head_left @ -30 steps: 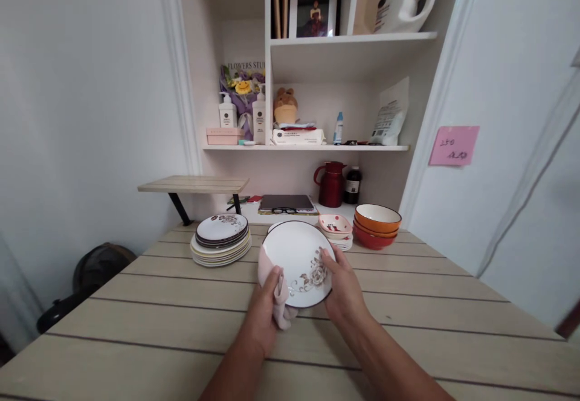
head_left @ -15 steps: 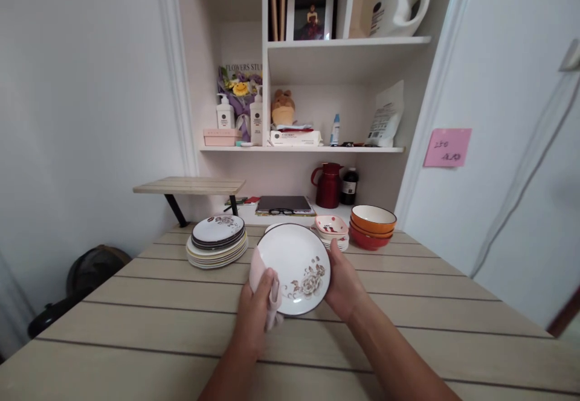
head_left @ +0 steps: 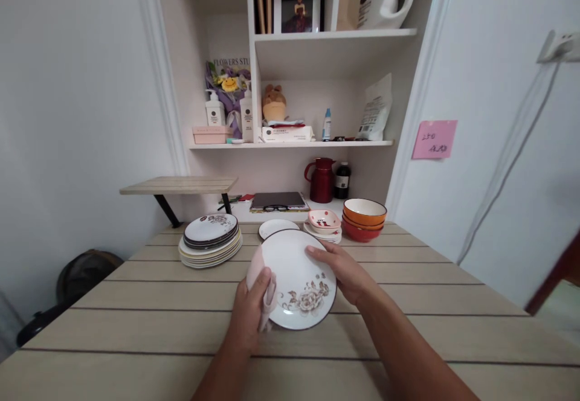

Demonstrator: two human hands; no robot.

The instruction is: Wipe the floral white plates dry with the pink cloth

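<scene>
A white plate (head_left: 290, 274) with a dark rim and a brown flower print is held up, tilted, above the table. My left hand (head_left: 251, 304) grips its left edge through a pale pink cloth (head_left: 268, 298), thumb on the front. On the plate's upper right edge, my right hand (head_left: 342, 268) is closed with its thumb on the face and its fingers behind, partly hidden. Just behind the held plate, another white plate (head_left: 277, 227) lies on the table. Beside that stand small pink and white dishes (head_left: 324, 220) on a stack of small white plates (head_left: 333, 238).
Stacked plates (head_left: 211, 241) stand at the left, near a small raised wooden shelf (head_left: 181, 185). Orange and red bowls (head_left: 364, 220) are piled at the right. Behind lie a laptop (head_left: 278, 200) with glasses, a red jug (head_left: 321, 180) and a dark bottle (head_left: 342, 180).
My right hand has shifted up along the plate's edge, and its thumb now lies on the face. The plate sits slightly lower. The camera view has turned a little to the right.
</scene>
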